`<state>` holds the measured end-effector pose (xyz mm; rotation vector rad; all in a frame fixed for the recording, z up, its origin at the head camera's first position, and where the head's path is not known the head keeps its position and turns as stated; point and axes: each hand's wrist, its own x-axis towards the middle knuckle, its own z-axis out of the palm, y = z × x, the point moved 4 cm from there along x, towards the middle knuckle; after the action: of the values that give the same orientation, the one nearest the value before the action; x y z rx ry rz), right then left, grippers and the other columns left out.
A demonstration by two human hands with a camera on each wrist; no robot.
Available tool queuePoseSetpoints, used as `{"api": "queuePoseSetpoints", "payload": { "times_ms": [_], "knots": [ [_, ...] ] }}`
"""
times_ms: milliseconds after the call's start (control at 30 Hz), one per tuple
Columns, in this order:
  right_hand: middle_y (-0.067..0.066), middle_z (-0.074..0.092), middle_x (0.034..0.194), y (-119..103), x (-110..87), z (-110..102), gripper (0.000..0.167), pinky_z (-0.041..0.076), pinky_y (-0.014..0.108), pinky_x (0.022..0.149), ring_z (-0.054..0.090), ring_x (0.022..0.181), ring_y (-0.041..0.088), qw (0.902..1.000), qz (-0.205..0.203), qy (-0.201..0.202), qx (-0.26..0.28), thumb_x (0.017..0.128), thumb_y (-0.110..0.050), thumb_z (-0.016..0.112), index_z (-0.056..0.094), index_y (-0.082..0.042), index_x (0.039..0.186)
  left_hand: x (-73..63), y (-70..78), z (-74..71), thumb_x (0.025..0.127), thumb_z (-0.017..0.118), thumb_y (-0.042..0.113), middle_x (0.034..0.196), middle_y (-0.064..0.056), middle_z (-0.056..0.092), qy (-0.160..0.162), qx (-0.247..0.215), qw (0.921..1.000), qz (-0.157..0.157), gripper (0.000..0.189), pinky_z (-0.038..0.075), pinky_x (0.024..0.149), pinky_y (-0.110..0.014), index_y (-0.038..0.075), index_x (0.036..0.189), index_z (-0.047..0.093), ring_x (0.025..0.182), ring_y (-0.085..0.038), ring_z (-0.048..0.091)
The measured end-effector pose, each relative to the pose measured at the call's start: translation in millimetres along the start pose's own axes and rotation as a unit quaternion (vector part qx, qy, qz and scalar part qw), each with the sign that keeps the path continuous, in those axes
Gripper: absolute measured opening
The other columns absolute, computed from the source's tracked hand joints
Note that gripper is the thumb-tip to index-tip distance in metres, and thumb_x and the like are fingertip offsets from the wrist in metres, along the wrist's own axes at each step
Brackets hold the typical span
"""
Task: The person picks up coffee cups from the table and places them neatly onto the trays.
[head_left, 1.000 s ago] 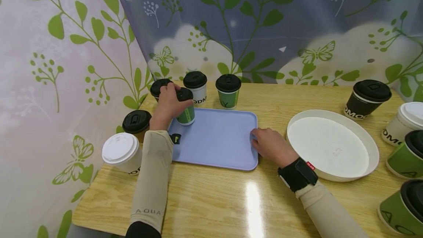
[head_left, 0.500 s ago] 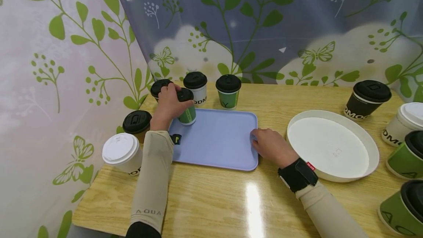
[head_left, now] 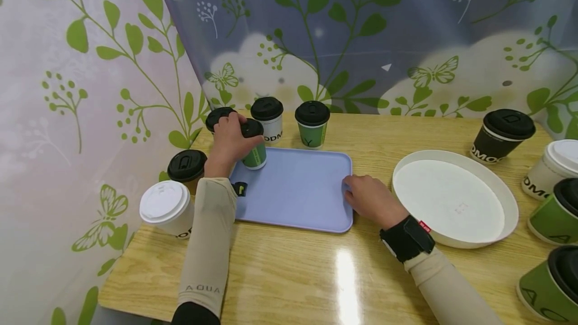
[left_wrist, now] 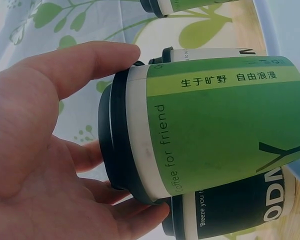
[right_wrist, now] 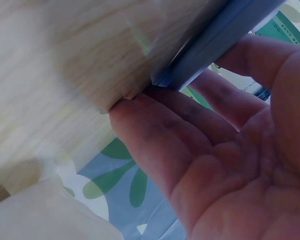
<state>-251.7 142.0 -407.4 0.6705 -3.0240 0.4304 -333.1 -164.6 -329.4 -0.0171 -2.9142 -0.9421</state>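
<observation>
At the back left of the lilac tray (head_left: 295,189), my left hand (head_left: 229,144) holds a green paper coffee cup (head_left: 256,157) by its black lid. In the left wrist view, thumb and fingers (left_wrist: 102,57) curve round that lid (left_wrist: 115,135), and the cup's green side (left_wrist: 225,125) shows printed lettering. The cup stands upright, its base over the tray's surface. Across from it, my right hand (head_left: 372,199) grips the tray's right rim. The right wrist view shows the fingers (right_wrist: 155,135) low against the table, with the tray edge (right_wrist: 215,45) beside the thumb.
Behind the tray stand a white cup (head_left: 267,119), a green cup (head_left: 312,127) and a partly hidden black-lidded cup (head_left: 217,114). A brown cup (head_left: 187,167) and a white-lidded cup (head_left: 167,209) flank my left arm. Rightward are a round white tray (head_left: 451,199) and several cups.
</observation>
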Motion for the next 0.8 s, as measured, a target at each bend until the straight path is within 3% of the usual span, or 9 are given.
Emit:
{"api": "queuePoseSetpoints", "payload": {
  "times_ms": [800],
  "knots": [
    [0.006, 0.059, 0.075, 0.7, 1.5, 0.5, 0.012, 0.045, 0.033, 0.059, 0.056, 0.063, 0.017, 1.0000, 0.000, -0.006, 0.002, 0.100, -0.007, 0.062, 0.069, 0.002, 0.104, -0.2, -0.3, 0.0, 0.094, 0.074, 0.036, 0.145, -0.027, 0.038, -0.012, 0.004, 0.9998, -0.013, 0.062, 0.035, 0.110, -0.059, 0.005, 0.138, 0.044, 0.136, -0.045, 0.033]
  ]
}}
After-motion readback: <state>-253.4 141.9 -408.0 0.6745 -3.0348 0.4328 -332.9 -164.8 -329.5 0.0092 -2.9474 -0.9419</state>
